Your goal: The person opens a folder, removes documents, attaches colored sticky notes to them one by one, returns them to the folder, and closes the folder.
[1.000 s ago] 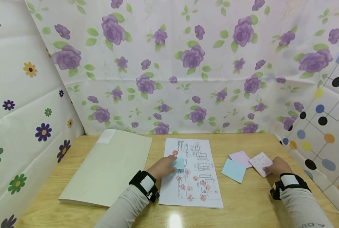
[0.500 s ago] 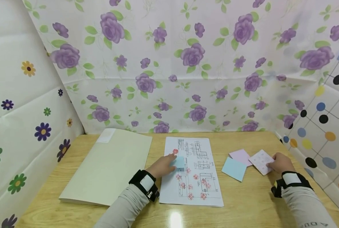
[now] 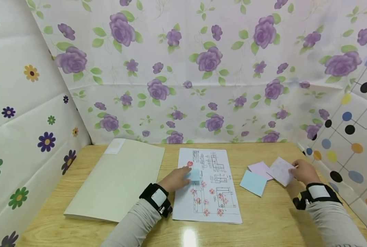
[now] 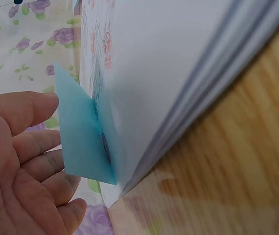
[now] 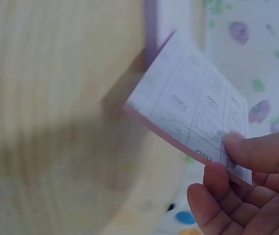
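My left hand lies over the left edge of a stack of printed drawing sheets, its fingers loosely bent. A light blue sticky note stands up at an angle from the top sheet, with thumb and fingertips right at its free edge. My right hand pinches a small pad of sticky notes by one corner, thumb on the printed face and fingers beneath. That pad is tilted, and its shadow falls on the table. Beside it lie a pink sticky note pad and a blue sticky note pad.
A large cream folder lies at the left of the wooden table, a white label at its top corner. Flowered cloth hangs behind the table, with patterned cloth at both sides.
My right hand has raised and tilted the patterned sticky note pad, shifting slightly away from me. My left hand stays nearly still at the blue note.
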`<state>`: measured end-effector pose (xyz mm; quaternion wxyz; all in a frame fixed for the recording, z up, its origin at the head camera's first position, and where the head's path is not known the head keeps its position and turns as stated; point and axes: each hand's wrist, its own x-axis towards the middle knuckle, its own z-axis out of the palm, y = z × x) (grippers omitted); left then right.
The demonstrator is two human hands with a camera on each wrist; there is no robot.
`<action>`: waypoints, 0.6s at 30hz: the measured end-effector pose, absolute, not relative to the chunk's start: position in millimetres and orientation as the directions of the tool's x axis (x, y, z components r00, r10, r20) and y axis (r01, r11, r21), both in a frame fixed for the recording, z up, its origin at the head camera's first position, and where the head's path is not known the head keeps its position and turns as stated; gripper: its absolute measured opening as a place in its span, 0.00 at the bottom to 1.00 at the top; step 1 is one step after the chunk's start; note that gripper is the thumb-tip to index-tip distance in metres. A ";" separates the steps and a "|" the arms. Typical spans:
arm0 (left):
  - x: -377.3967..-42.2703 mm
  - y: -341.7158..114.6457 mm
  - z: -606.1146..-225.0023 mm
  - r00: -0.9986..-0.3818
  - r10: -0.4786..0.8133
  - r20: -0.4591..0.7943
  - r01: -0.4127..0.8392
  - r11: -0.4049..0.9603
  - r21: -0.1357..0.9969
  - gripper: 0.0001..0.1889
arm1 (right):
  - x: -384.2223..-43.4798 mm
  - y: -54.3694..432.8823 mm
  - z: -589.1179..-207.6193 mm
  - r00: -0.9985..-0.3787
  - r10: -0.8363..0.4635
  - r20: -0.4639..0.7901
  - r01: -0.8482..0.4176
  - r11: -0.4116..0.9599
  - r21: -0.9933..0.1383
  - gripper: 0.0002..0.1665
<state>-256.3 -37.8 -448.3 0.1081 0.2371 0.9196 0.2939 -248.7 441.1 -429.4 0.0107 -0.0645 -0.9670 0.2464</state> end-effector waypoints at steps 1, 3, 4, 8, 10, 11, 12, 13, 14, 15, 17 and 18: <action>-256.1 -37.6 -447.7 -0.865 0.499 -0.059 0.371 0.713 0.594 0.28 | -249.2 437.9 -425.9 -0.993 0.119 0.005 0.101 0.872 -0.479 0.15; -255.9 -37.2 -446.6 -0.865 0.498 -0.060 0.368 0.711 0.600 0.28 | -250.4 429.8 -418.3 -0.995 0.094 0.045 0.062 0.880 -0.470 0.14; -255.6 -37.0 -446.3 -0.865 0.499 -0.062 0.366 0.710 0.602 0.28 | -250.4 425.2 -415.4 -0.994 0.083 0.066 0.042 0.883 -0.468 0.14; -255.8 -35.8 -444.9 -0.863 0.502 -0.059 0.369 0.706 0.604 0.28 | -250.3 402.5 -403.4 -0.990 0.037 0.136 -0.031 0.886 -0.464 0.15; -256.5 -35.2 -444.0 -0.860 0.507 -0.051 0.377 0.701 0.605 0.28 | -250.0 389.2 -398.0 -0.987 0.007 0.158 -0.069 0.882 -0.466 0.15; -256.7 -34.9 -443.6 -0.859 0.510 -0.044 0.384 0.698 0.605 0.27 | -249.9 382.5 -395.4 -0.986 -0.010 0.166 -0.088 0.879 -0.469 0.15; -256.9 -34.5 -443.1 -0.856 0.516 -0.033 0.395 0.694 0.601 0.27 | -250.0 375.6 -393.1 -0.984 -0.028 0.177 -0.110 0.875 -0.471 0.15; -257.1 -34.1 -443.0 -0.854 0.520 -0.023 0.404 0.690 0.601 0.27 | -249.9 368.6 -391.2 -0.982 -0.045 0.186 -0.129 0.872 -0.473 0.15; -257.4 -33.6 -442.8 -0.851 0.526 -0.008 0.417 0.683 0.599 0.26 | -249.8 361.7 -389.1 -0.979 -0.060 0.194 -0.148 0.865 -0.479 0.15; -257.3 -33.1 -442.4 -0.847 0.532 0.009 0.430 0.675 0.600 0.25 | -249.2 354.7 -387.0 -0.977 -0.075 0.200 -0.166 0.858 -0.487 0.14; -256.9 -31.6 -441.7 -0.840 0.540 0.049 0.456 0.654 0.604 0.24 | -248.0 341.5 -384.5 -0.973 -0.101 0.207 -0.195 0.842 -0.503 0.12; -256.5 -30.8 -441.4 -0.837 0.543 0.068 0.467 0.645 0.605 0.23 | -247.3 335.2 -383.7 -0.971 -0.113 0.210 -0.207 0.836 -0.508 0.11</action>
